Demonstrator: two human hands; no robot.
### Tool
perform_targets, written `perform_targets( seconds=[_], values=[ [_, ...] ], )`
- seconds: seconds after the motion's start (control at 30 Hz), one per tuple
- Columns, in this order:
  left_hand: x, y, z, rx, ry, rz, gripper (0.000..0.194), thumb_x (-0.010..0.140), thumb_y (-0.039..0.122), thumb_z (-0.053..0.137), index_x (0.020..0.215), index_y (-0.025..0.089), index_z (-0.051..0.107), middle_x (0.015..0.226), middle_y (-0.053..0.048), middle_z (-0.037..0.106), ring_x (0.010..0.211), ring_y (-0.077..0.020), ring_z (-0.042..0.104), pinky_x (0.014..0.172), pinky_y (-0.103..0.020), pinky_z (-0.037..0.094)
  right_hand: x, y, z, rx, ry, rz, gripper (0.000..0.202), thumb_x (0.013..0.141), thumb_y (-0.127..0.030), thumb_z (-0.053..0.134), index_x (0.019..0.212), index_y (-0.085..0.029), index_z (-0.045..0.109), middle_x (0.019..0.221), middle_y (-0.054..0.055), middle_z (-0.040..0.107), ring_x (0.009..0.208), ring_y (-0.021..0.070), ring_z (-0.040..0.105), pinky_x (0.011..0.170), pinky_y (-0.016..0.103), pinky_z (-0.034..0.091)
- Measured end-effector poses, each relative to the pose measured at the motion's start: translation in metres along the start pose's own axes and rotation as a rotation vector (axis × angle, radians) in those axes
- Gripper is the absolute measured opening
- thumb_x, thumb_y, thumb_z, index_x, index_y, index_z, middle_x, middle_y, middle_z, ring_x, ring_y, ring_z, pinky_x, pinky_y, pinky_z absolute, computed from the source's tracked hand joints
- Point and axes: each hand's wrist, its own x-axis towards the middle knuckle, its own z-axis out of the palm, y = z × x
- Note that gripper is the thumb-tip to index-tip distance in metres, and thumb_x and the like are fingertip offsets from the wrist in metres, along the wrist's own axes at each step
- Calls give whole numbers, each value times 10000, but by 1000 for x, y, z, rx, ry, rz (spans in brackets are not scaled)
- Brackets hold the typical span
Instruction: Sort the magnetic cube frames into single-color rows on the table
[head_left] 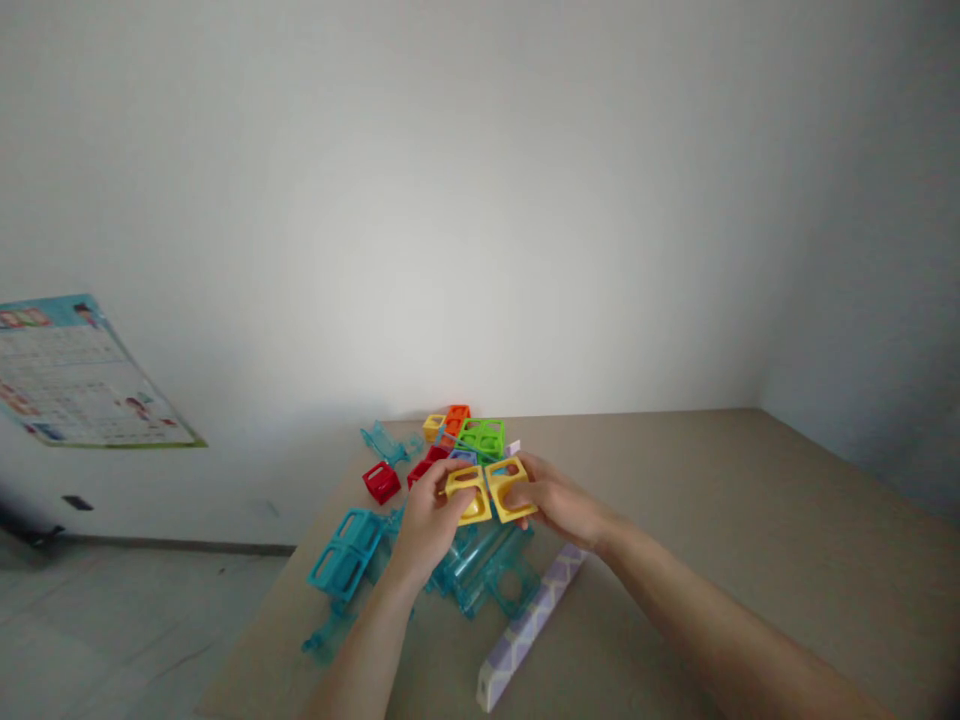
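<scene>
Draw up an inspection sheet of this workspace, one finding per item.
Surface: tan tabletop, against a pale wall.
Job's things: left yellow piece and right yellow piece, held side by side; whether joined, cannot tell.
Clutter: clear teal parts, blue double frame, red block, green frame, patterned purple-and-white bar.
Grippers: left hand and right hand each grip one yellow piece.
Cables: nothing seen.
Surroundings: poster on the wall at left, grey floor below; poster text illegible.

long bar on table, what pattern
The bar is purple with pale crossing lines, clearest in the head view.
</scene>
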Motion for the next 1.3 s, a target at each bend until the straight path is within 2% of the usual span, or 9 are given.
perform_targets(
  seconds=[0.13,0.3,0.4,0.5,0.67,0.93,1.1,1.23,1.3],
  values=[
    [-4,-11,14,-35,-92,14,306,730,176,649,1035,193,661,1036,-73,718,952,-250,689,793,-328,548,-12,22,-2,30,113,-54,267,631,-203,618,892,-190,569,762,-3,622,655,151,560,510,223,404],
    [-18,-10,26,-209,-219,67,543,686,243,778,1194,237,588,1173,-80,676,1073,-269,651,916,-366,515,-12,34,-9,81,181,-120,243,656,-195,584,898,-199,556,766,-10,604,641,145,549,537,235,405],
    [-21,-12,27,-119,-108,111,469,673,247,802,1096,231,599,1066,-63,690,961,-241,676,834,-327,537,-13,37,-12,94,155,-179,289,667,-209,644,949,-204,583,855,7,640,742,167,592,638,259,456],
    [-21,-16,24,-30,-7,171,383,706,260,779,1040,226,594,976,-42,680,877,-213,671,764,-295,539,-15,39,-10,100,105,-244,444,677,-306,738,1091,-225,598,1028,44,667,916,218,627,783,317,493],
    [-22,-22,16,35,70,217,379,705,292,764,1039,214,603,938,-37,671,800,-199,662,712,-286,537,-18,42,-3,69,45,-319,573,725,-415,783,1237,-264,575,1193,79,662,1105,265,618,983,414,453],
    [-23,-22,12,-5,23,187,464,708,314,774,1141,218,636,1053,-72,695,899,-236,682,757,-303,555,-21,44,0,93,49,-361,561,753,-382,792,1265,-280,585,1224,70,667,1118,262,629,990,424,467],
    [-20,-25,14,-218,-38,90,457,726,323,774,1157,207,679,1125,-90,716,1042,-266,669,885,-333,530,-20,45,-2,159,124,-446,652,731,-343,820,1317,-303,538,1168,69,668,1038,246,647,956,430,486],
    [-19,-21,19,-467,-88,11,431,703,346,792,1093,190,697,1090,-106,725,1011,-274,681,886,-373,531,-21,50,-2,-17,184,-529,872,675,-347,862,1422,-328,411,1192,73,617,972,233,623,851,383,516],
    [-21,-17,21,-515,-111,15,429,686,339,804,1071,185,690,1072,-107,722,991,-277,683,873,-385,537,-23,53,-1,-135,189,-533,886,685,-348,855,1439,-322,389,1227,82,597,986,236,610,835,366,513]
  ],
)
